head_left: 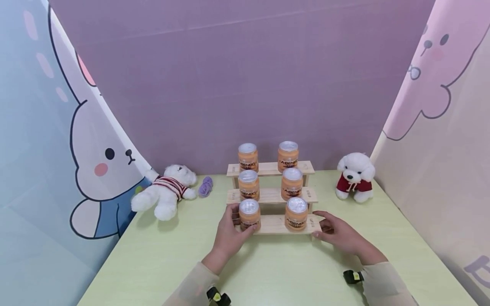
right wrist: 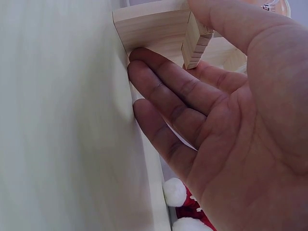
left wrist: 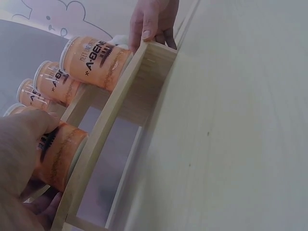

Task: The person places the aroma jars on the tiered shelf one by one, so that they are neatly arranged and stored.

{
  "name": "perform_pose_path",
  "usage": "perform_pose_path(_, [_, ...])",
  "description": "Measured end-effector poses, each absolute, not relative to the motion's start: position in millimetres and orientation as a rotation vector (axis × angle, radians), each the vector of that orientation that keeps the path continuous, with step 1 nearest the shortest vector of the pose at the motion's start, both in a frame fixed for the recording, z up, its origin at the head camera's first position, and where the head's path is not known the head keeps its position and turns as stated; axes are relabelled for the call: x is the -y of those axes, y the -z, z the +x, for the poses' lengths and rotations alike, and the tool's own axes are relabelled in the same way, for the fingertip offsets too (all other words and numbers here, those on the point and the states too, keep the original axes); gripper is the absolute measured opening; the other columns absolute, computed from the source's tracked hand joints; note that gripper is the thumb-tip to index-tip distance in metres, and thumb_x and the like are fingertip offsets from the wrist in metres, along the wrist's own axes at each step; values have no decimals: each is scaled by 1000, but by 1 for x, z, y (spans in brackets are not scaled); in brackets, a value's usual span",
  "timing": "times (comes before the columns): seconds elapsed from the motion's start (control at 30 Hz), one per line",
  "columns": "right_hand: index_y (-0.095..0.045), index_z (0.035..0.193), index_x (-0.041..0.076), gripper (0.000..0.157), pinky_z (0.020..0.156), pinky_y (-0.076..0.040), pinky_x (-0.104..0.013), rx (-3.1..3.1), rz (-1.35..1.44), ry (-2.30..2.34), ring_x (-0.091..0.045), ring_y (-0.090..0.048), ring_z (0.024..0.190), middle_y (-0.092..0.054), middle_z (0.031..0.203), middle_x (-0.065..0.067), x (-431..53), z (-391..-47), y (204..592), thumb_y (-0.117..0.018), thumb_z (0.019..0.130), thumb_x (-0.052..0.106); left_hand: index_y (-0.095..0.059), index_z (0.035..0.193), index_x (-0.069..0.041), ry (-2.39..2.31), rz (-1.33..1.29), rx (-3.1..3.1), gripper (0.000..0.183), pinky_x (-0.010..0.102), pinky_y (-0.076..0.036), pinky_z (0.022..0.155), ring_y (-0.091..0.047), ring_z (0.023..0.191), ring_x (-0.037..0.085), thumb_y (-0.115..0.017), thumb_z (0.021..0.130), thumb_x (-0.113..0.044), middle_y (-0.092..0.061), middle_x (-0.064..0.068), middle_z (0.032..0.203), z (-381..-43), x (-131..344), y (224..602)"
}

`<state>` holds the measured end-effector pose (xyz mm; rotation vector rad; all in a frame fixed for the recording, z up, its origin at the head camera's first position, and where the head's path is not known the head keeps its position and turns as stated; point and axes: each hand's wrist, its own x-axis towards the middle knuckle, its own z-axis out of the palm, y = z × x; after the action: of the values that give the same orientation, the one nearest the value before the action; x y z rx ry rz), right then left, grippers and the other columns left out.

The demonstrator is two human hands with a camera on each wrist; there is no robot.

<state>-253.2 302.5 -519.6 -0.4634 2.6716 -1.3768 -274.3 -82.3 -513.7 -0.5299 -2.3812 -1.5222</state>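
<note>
A three-step wooden stand (head_left: pixel 272 224) bears several orange cans with silvery lids, two per step. My left hand (head_left: pixel 228 236) holds the front-left can (head_left: pixel 250 215) on the lowest step, thumb at its front and fingers round its left side. In the left wrist view this can (left wrist: pixel 60 151) rests on the step's board. At the step's right end, my right hand (head_left: pixel 340 233) pinches the board between thumb and index finger. The right wrist view shows its other fingers (right wrist: pixel 180 108) extended beside the stand's leg. Next to it stands the front-right can (head_left: pixel 296 216), untouched.
A white plush toy in a striped top (head_left: pixel 168 191) lies on the left of the pale table (head_left: pixel 275 267), beside a purple item (head_left: pixel 205 187). A white plush dog in red (head_left: pixel 355 178) sits at right. A purple backdrop (head_left: pixel 252 85) rises behind.
</note>
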Motion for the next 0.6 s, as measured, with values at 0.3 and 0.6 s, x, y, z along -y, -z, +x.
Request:
perform_pose_path(0.3, [-40, 156, 5, 74, 83, -54, -31, -2686, -467, 1364, -22, -67, 100, -72, 109, -4, -303, -254, 522, -76, 98, 33, -47, 140, -17, 1547, -550, 2384, 71, 38, -57, 94, -63, 111, 15, -91, 85, -27, -62, -1, 126, -275, 83, 514])
perform_pose_path(0.6, [-38, 157, 3, 76, 85, -55, -29, -2663, -473, 1378, -25, -68, 103, -72, 113, -6, -305, -251, 525, -76, 98, 31, -47, 141, -12, 1562, -603, 2412, 72, 39, -57, 98, -64, 117, 22, -91, 85, -26, -61, 4, 131, -271, 89, 512])
